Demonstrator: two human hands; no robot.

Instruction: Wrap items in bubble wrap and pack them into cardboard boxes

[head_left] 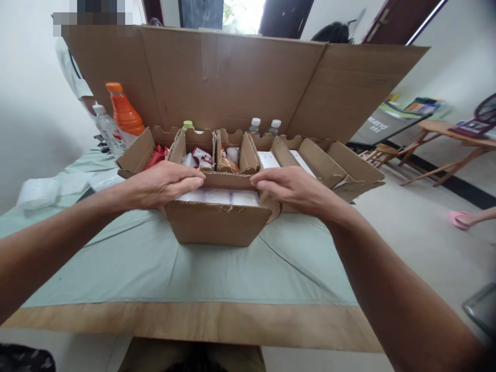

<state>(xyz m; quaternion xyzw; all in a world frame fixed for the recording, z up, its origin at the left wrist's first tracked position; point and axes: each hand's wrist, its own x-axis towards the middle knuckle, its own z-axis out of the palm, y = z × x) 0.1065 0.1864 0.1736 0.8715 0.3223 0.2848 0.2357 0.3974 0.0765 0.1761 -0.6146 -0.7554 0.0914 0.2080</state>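
Both hands are at the small open cardboard box (215,225) nearest me. My left hand (166,183) pinches its rear edge at the left corner, fingers pressed together. At the right corner of that same edge, my right hand (292,188) is closed the same way. White plastic-wrapped packs (220,197) lie inside the box. Directly behind stands a row of narrow cardboard compartments. One holds red packets (157,156), another a red-and-white packet (202,157), a third an orange packet (228,161). White flat items (268,159) fill one farther right.
A large upright cardboard panel (232,77) rises behind the row. An orange bottle (126,111) and a clear bottle (108,129) stand at left. Clear plastic packs (39,192) lie on the green cloth (217,274). People are partly visible behind the panel; a pink-shod foot (461,219) shows at right.
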